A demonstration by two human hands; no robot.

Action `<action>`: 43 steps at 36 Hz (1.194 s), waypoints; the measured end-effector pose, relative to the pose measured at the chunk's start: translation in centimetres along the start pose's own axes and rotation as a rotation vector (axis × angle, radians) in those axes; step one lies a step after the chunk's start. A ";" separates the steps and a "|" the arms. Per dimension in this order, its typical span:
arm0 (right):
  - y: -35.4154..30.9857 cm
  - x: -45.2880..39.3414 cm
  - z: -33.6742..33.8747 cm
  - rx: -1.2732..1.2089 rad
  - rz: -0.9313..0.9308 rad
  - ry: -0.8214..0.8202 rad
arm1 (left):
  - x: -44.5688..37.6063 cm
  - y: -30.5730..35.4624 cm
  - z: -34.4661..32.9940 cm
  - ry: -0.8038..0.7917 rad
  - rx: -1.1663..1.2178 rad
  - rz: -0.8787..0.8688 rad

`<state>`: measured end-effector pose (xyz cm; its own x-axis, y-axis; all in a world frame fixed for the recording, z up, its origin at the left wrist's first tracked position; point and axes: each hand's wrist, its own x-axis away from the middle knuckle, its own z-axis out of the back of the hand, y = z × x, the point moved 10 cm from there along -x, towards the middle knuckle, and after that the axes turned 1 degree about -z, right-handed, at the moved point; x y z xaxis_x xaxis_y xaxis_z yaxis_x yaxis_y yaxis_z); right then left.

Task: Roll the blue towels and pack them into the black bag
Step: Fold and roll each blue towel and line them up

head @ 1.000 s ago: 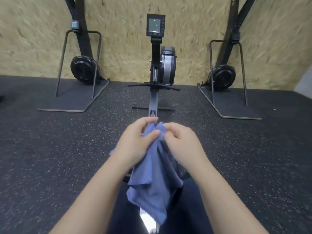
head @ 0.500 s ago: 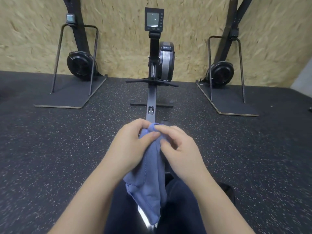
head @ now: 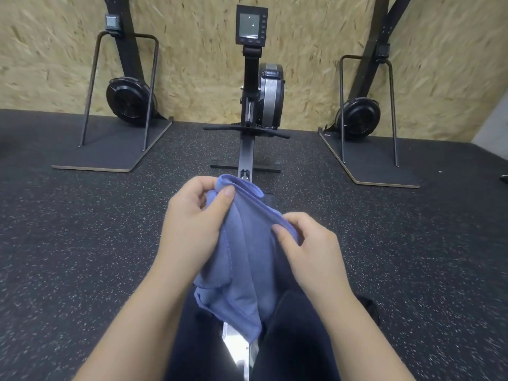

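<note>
Speckled black floor (head: 82, 257) behind, both hands' fingers (head: 286, 233) pinch the blue towel (head: 242, 259); no writing legible.

Hands separating along top hem of blue towel (head: 242, 259); a second ago both pinching same bunched corner, fingertips touching; left hand (head: 195, 224) now keeping far corner pinched between thumb and fingers; right hand (head: 308, 251) now pinching hem nearer the body and to the right, apart from left; hem stretching taut between them; cloth spreading wider, hanging lower edge bunching over lap instead of dangling narrow.
</note>
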<state>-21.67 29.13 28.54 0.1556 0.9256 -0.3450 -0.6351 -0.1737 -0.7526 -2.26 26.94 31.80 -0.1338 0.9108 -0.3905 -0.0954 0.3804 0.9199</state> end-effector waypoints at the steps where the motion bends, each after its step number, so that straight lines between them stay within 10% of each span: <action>1: -0.1 0.1 0.0 0.037 0.012 -0.001 | 0.0 0.2 0.2 0.013 0.034 -0.004; 22: -1.8 0.5 0.0 -0.391 -0.108 0.070 | 2.2 -2.0 -4.4 -0.222 0.143 0.222; 43: -3.5 0.6 0.5 -0.014 0.247 0.184 | 3.3 -3.0 -6.5 -0.393 0.119 0.221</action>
<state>-19.79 30.51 31.23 0.1328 0.7788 -0.6130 -0.6606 -0.3916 -0.6406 -8.81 27.75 27.53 0.2480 0.9549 -0.1631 0.0106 0.1657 0.9861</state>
